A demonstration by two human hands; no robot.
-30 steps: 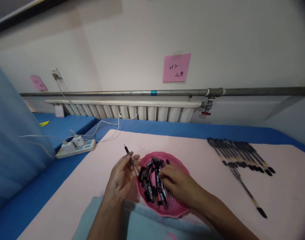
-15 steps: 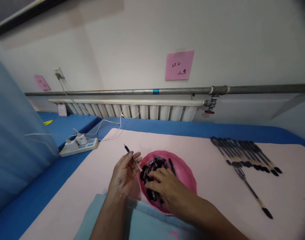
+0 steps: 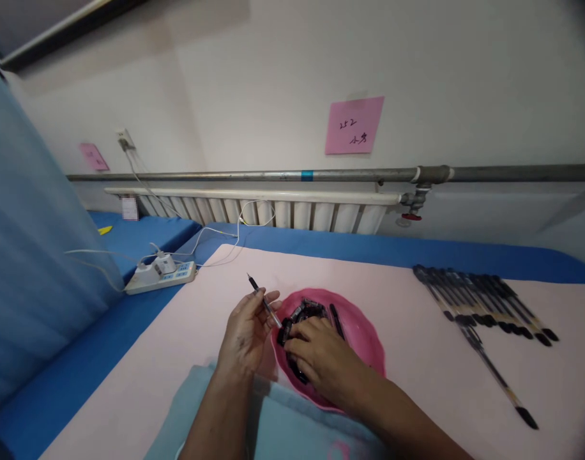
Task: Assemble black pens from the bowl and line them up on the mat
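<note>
At the pink bowl point(image 3: 362, 329), I record left hand point(image 3: 247, 332), fingers clamped on a pen point(image 3: 273, 314); right hand point(image 3: 324, 361) obstructing black pieces point(image 3: 302, 311) inside, its grip indeterminable; pen row point(image 3: 484, 300) right, power strip point(image 3: 180, 273) left.

The bowl point(image 3: 364, 335) is smooth, shiny plastic. The left pen point(image 3: 269, 309) looks like clear plastic. The far pipe point(image 3: 254, 176) is dull metal, the 2 notes point(image 3: 354, 115) are paper, and the left curtain point(image 3: 48, 255) looks like cloth.
</note>
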